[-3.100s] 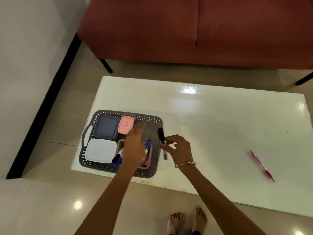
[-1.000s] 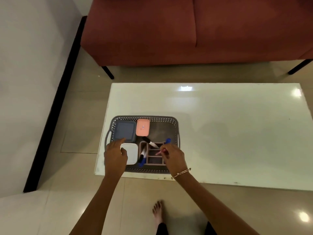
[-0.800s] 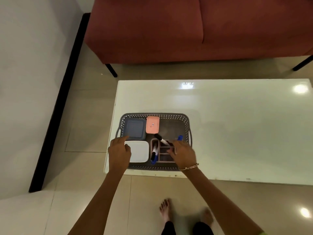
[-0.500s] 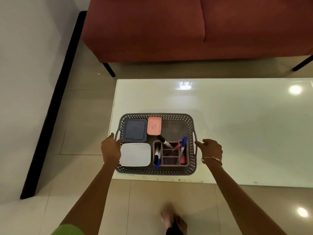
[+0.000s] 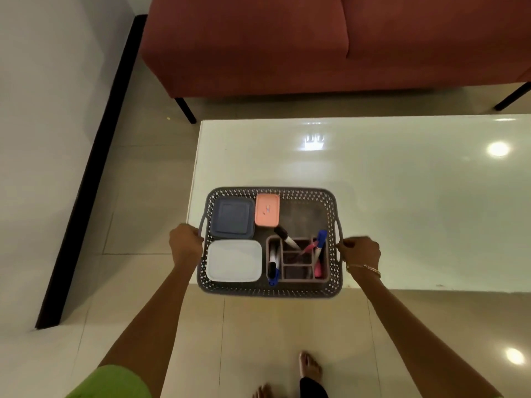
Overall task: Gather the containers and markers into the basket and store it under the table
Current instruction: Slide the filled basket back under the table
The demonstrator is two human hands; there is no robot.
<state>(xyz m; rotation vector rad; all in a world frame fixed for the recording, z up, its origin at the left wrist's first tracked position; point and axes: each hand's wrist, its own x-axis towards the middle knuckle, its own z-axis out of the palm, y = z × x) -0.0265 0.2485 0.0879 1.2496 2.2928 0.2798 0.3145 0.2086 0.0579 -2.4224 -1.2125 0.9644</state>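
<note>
At opposite handles, both hands (image 5: pixel 185 242) clasp the basket (image 5: pixel 270 290).

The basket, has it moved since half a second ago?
Yes. The basket has come toward the person: its near rim now overhangs the table's front edge.

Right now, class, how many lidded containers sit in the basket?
3: a dark blue container at the far left corner, a small pink container beside it, and a white container at the near left. None seems hidden.
</note>
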